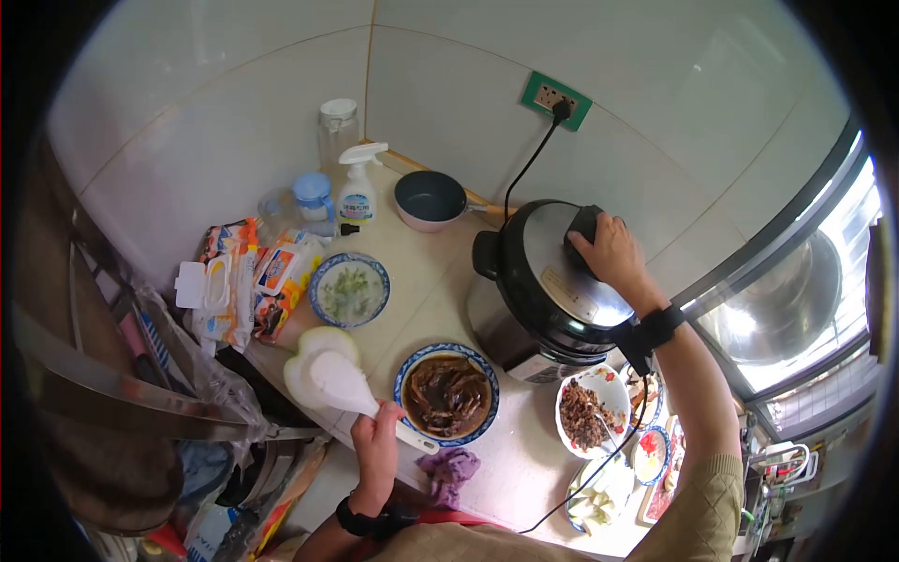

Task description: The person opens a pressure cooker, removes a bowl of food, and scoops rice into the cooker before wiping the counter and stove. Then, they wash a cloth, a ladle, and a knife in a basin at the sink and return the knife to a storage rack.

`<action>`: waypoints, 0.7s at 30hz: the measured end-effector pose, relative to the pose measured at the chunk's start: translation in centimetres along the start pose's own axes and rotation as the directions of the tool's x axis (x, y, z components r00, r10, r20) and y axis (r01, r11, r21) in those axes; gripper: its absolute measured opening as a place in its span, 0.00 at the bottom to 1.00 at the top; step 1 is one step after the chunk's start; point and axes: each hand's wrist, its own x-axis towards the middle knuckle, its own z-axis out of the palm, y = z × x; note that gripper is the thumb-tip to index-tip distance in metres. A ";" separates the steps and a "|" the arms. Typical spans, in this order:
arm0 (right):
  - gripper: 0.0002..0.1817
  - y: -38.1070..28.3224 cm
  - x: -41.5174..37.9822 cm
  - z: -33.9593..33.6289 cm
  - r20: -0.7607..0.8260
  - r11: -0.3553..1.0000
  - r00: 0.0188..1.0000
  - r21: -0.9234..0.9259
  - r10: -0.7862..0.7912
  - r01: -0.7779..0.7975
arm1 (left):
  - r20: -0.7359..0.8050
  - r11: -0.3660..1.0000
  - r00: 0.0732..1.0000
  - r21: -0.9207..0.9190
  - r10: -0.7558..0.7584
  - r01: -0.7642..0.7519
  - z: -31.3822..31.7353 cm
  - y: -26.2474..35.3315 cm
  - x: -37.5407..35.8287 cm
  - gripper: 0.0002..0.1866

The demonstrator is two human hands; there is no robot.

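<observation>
My left hand [375, 450] is closed around the handle of a white rice paddle [345, 379], its broad head pointing left. A pale green, rounded piece [302, 377] shows behind the paddle head, overlapping it in this view. To the right of that hand sits a blue-rimmed bowl [401, 386] of brown pieces in dark sauce. My right hand [613, 258] grips the black lid handle [582, 244] on top of an electric pressure cooker [524, 332]. The cooker's lid [543, 248] is on the pot.
A blue-patterned bowl of chopped greens [348, 290], a small pan [431, 197], a spray bottle [357, 187] and wipe packs [223, 281] stand left and behind. Dishes of food, including a bowl of minced filling [585, 417], stand right. A purple cloth [449, 473] lies near me. A cord [532, 155] reaches the socket.
</observation>
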 end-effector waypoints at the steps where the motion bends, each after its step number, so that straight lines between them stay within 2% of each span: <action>1: 0.19 -0.2 0.1 0.2 -0.064 1.000 0.998 0.004 -0.012 0.012 | 0.003 1.000 1.000 -0.007 -0.012 0.012 0.0 0.0 0.0 0.11; 2: 0.19 0.0 0.2 0.3 -0.063 1.000 0.998 0.008 -0.010 0.010 | 0.007 1.000 1.000 -0.016 -0.023 0.023 0.0 0.0 0.2 0.11; 4: 0.18 1.0 0.5 0.3 -0.025 0.990 0.989 0.009 -0.143 0.144 | 0.008 1.000 1.000 -0.002 -0.020 0.020 0.0 0.1 0.3 0.11; 5: 0.18 1.6 0.7 0.6 -0.021 0.990 0.990 0.010 -0.141 0.141 | 0.014 1.000 1.000 0.013 -0.018 0.018 -0.1 0.1 0.3 0.11; 7: 0.17 2.8 1.1 1.2 -0.081 0.930 0.929 0.033 -0.362 0.366 | 0.012 1.000 1.000 0.010 -0.023 0.023 -0.1 0.0 0.5 0.11; 8: 0.17 3.3 1.4 1.4 -0.073 0.934 0.933 0.039 -0.352 0.355 | 0.005 1.000 1.000 0.005 -0.026 0.026 -0.1 -0.1 0.4 0.11; 10: 0.18 4.0 1.6 1.6 -0.118 0.855 0.858 0.088 -0.500 0.511 | 0.021 1.000 1.000 0.020 -0.016 0.016 -0.3 -0.5 0.5 0.12; 11: 0.18 4.2 1.6 1.7 -0.102 0.865 0.871 0.108 -0.481 0.491 | 0.026 1.000 1.000 0.019 0.002 -0.002 -0.6 -0.7 0.5 0.12; 13: 0.17 4.4 2.1 1.0 -0.082 0.768 0.774 0.095 -0.628 0.633 | 0.044 0.999 0.999 0.050 -0.019 0.017 -0.9 -0.3 0.5 0.12; 14: 0.17 4.2 2.1 0.7 -0.080 0.772 0.779 0.098 -0.622 0.628 | 0.050 0.998 0.999 0.056 -0.023 0.020 -0.7 0.0 0.6 0.12; 16: 0.17 3.4 1.4 0.2 -0.126 0.778 0.778 0.057 -0.615 0.625 | 0.080 0.997 0.995 0.059 -0.051 0.047 -0.3 0.7 0.6 0.13; 17: 0.16 3.1 1.1 -0.3 -0.107 0.769 0.762 -0.056 -0.639 0.637 | 0.140 0.998 0.989 0.039 -0.055 0.050 0.0 1.0 0.6 0.13; 19: 0.16 0.9 -1.5 -1.3 -0.281 0.704 0.652 -0.162 -0.704 0.691 | 0.242 0.998 0.969 -0.010 -0.056 0.060 0.9 0.8 0.4 0.13; 21: 0.13 -3.1 -8.3 -1.6 -0.354 0.726 0.770 0.278 -0.531 0.629 | 0.340 0.999 0.940 -0.016 -0.034 0.041 2.3 1.0 0.0 0.12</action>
